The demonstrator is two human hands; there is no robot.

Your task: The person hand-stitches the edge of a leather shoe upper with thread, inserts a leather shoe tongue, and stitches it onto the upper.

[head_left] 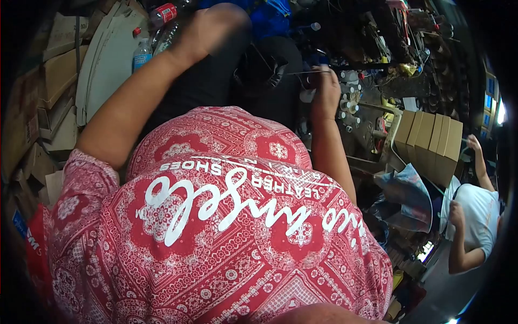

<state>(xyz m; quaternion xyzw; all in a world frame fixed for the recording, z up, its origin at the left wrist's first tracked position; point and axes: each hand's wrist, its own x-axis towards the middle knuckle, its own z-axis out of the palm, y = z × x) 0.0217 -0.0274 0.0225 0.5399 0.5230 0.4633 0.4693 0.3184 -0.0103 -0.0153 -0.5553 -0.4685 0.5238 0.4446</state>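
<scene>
A: How far along does the work look?

B: Partway, I'd judge. The dark piece [276, 77] sits at the right leg of the dark trousers [199, 89], between the 2 hands, and 1 thin strand [299, 72] runs taut from it to the right hand [327, 83].

A: So what counts as done?

B: The strand appears to be fastened to the piece or passed through it; which of the 2, I can't tell. Another thin line [263, 58] slants from the piece up toward the left hand [224, 27].

A: And how do the hands stand?

B: The right has its fingers closed, pinching the strand out to the side. The left is blurred, raised over the left leg, and I can't tell whether it is open or closed, or whether it grips that other line.

A: What is left, then?

B: The strand stands out from the piece rather than lying flat on it, so I'd call this pull unfinished. The piece is too dark to count any finished stretches, so I can't say how much remains.

A: Anything close by?

B: Small pale containers [352, 97] just beyond the right hand, and bottles [142, 55] near the left forearm.
</scene>
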